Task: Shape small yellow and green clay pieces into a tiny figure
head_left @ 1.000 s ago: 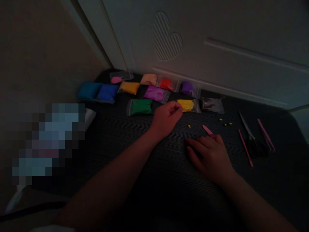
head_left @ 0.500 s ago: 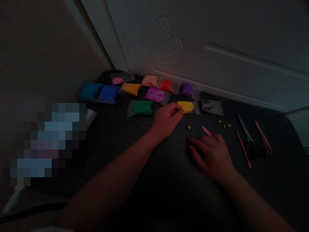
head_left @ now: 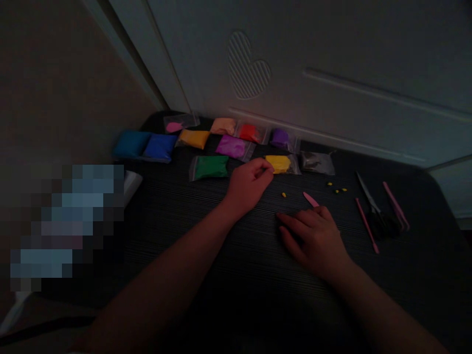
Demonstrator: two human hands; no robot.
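Observation:
My left hand (head_left: 250, 184) is closed in a pinch just in front of a bag of yellow clay (head_left: 278, 164). Whatever its fingertips hold, if anything, is hidden. My right hand (head_left: 313, 238) rests low over the dark table (head_left: 206, 236), index finger and thumb stretched out and apart. Its other fingers bend beside a pink pointed tool (head_left: 310, 199), whose rear end they cover. Between the hands lies a tiny yellow and dark piece (head_left: 283, 195). Several similar pieces (head_left: 337, 191) sit beyond my right hand.
Bags of clay in several colours line the back, among them green (head_left: 211, 167), blue (head_left: 160, 148) and purple (head_left: 280, 139). At right lie scissors (head_left: 372, 204), a thin pink stick tool (head_left: 367, 226) and another pink tool (head_left: 395, 204). A white panel (head_left: 332, 44) rises behind the table.
The view has shifted slightly, moving everything a little left. My right hand has slid slightly left and toward me over the table. My left hand keeps its pinch by the yellow bag.

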